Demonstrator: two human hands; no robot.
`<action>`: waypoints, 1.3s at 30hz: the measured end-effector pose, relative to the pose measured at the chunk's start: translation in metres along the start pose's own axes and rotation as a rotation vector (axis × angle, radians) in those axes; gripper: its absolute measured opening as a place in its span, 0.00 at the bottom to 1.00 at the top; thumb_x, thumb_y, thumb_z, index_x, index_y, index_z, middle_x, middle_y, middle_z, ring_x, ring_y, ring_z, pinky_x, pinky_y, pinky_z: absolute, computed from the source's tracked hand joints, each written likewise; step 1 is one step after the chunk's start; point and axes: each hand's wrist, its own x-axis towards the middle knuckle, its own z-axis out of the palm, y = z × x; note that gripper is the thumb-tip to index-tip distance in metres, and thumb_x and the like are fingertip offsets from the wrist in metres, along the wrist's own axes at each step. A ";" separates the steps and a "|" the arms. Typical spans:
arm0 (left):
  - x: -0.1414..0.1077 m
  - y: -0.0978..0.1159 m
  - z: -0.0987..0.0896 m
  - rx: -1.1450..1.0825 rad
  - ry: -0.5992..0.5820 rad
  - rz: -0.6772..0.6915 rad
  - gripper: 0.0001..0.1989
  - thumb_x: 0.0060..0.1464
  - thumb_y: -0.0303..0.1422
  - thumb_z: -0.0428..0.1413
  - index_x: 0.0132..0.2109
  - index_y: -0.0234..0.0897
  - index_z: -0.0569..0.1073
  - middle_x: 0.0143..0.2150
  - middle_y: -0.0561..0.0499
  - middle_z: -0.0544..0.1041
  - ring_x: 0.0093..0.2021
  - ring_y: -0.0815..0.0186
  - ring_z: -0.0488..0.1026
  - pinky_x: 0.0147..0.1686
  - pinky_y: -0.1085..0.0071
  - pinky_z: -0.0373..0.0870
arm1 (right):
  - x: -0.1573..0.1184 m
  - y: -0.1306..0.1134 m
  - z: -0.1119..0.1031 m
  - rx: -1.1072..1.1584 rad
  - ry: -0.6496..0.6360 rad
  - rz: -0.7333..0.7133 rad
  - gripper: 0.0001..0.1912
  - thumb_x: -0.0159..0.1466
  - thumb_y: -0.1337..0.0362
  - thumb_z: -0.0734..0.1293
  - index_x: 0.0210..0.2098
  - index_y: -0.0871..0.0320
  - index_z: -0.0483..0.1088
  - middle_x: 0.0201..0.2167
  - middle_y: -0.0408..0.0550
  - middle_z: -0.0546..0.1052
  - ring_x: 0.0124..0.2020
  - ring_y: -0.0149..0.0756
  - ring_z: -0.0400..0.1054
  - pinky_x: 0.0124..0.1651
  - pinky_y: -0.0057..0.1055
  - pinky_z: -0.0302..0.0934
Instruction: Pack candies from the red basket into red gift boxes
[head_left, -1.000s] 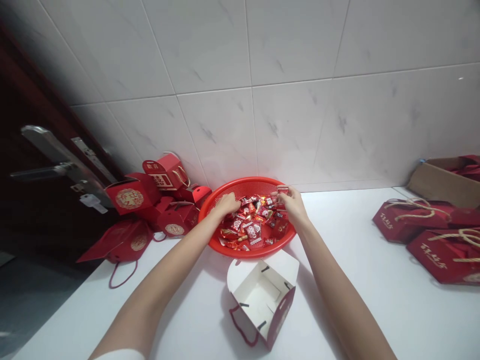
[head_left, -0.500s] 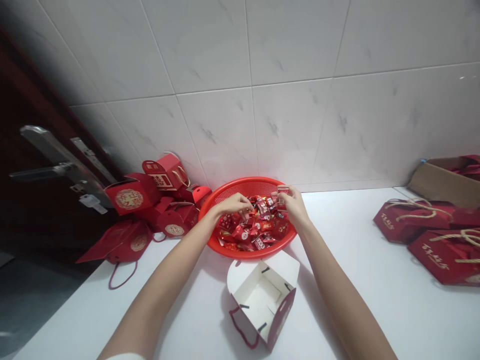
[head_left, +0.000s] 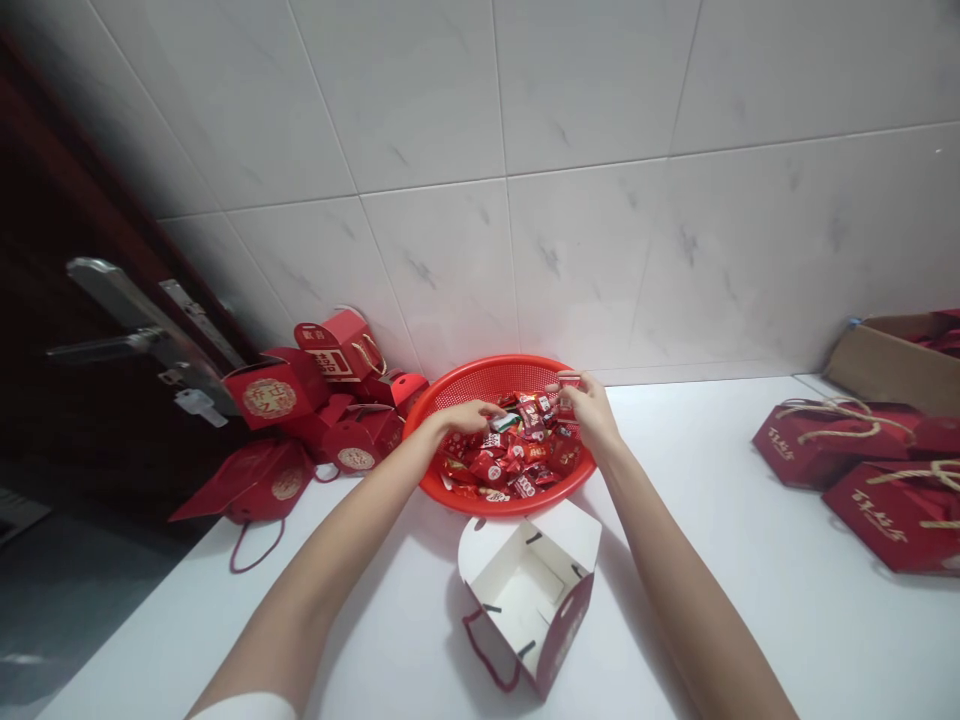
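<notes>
A red plastic basket (head_left: pixel 420 470) holds a heap of red wrapped candies (head_left: pixel 517 465). My left hand (head_left: pixel 466 418) reaches into its left side, fingers closed at a white and green wrapped candy (head_left: pixel 504 422). At the basket's right side my right hand (head_left: pixel 589 408) is closed on a small red packet (head_left: pixel 568 381), pinched between thumb and fingers. In front of the basket stands an open gift box (head_left: pixel 525 590), white inside and dark red outside, with nothing in it and a red cord handle hanging at its left.
Several red gift boxes (head_left: pixel 274 392) are piled at the left, beside a dark door with a metal handle (head_left: pixel 112 300). To the right stand red boxes with rope handles (head_left: pixel 840 440) and a cardboard box (head_left: pixel 885 360). A tiled wall (head_left: pixel 585 270) rises behind the white table (head_left: pixel 690 470).
My left hand has shifted slightly lower over the candies, and a white and green candy now shows at its fingertips. The right hand still holds the red packet. The view has turned slightly.
</notes>
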 end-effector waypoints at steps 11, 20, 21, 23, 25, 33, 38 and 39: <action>0.007 -0.006 0.001 -0.139 0.103 0.125 0.15 0.40 0.22 0.49 0.29 0.34 0.80 0.33 0.46 0.84 0.39 0.61 0.81 0.45 0.68 0.75 | 0.003 0.002 0.000 0.029 -0.009 -0.020 0.16 0.45 0.69 0.62 0.35 0.54 0.66 0.26 0.41 0.78 0.24 0.32 0.68 0.28 0.29 0.64; 0.008 -0.010 0.006 0.042 0.101 0.072 0.24 0.43 0.26 0.56 0.50 0.35 0.80 0.49 0.46 0.83 0.48 0.58 0.79 0.46 0.71 0.73 | 0.001 0.001 0.000 0.027 -0.008 -0.015 0.17 0.44 0.69 0.62 0.35 0.54 0.67 0.27 0.40 0.78 0.24 0.32 0.68 0.26 0.28 0.63; 0.006 -0.007 0.007 0.053 0.062 0.087 0.26 0.43 0.26 0.57 0.53 0.36 0.79 0.51 0.47 0.82 0.49 0.58 0.79 0.47 0.72 0.72 | 0.001 0.001 0.000 0.025 -0.011 -0.014 0.17 0.44 0.69 0.62 0.35 0.54 0.67 0.27 0.40 0.79 0.24 0.32 0.68 0.26 0.28 0.63; 0.003 -0.001 0.010 0.065 -0.011 0.124 0.32 0.42 0.23 0.57 0.57 0.40 0.78 0.57 0.49 0.80 0.51 0.59 0.78 0.48 0.74 0.71 | 0.000 0.001 0.000 0.022 -0.012 -0.012 0.17 0.44 0.68 0.62 0.35 0.54 0.67 0.28 0.41 0.79 0.25 0.32 0.69 0.26 0.28 0.63; 0.001 0.004 0.012 0.072 -0.066 0.152 0.36 0.40 0.21 0.55 0.59 0.43 0.77 0.58 0.51 0.79 0.50 0.61 0.78 0.47 0.75 0.71 | 0.000 0.001 0.000 0.020 -0.010 -0.012 0.17 0.44 0.68 0.63 0.35 0.54 0.67 0.28 0.41 0.79 0.25 0.32 0.69 0.26 0.28 0.63; 0.003 0.009 0.013 0.019 0.033 0.191 0.21 0.40 0.23 0.54 0.41 0.38 0.85 0.42 0.52 0.85 0.43 0.61 0.80 0.42 0.74 0.71 | 0.001 0.000 0.002 0.017 -0.019 -0.010 0.17 0.44 0.69 0.62 0.35 0.54 0.67 0.27 0.40 0.78 0.24 0.32 0.68 0.26 0.28 0.63; -0.001 0.015 0.010 -0.086 0.237 0.231 0.14 0.48 0.32 0.54 0.36 0.32 0.83 0.36 0.47 0.84 0.39 0.60 0.79 0.39 0.72 0.72 | -0.001 0.000 0.000 0.011 -0.028 -0.011 0.17 0.44 0.68 0.63 0.36 0.54 0.67 0.28 0.41 0.79 0.23 0.31 0.67 0.26 0.28 0.63; -0.002 0.016 0.010 -0.104 0.261 0.238 0.14 0.48 0.32 0.54 0.35 0.32 0.83 0.35 0.47 0.84 0.39 0.60 0.79 0.39 0.72 0.72 | -0.001 0.000 0.000 0.011 -0.029 -0.013 0.17 0.44 0.68 0.63 0.36 0.54 0.67 0.28 0.41 0.79 0.23 0.31 0.68 0.26 0.28 0.63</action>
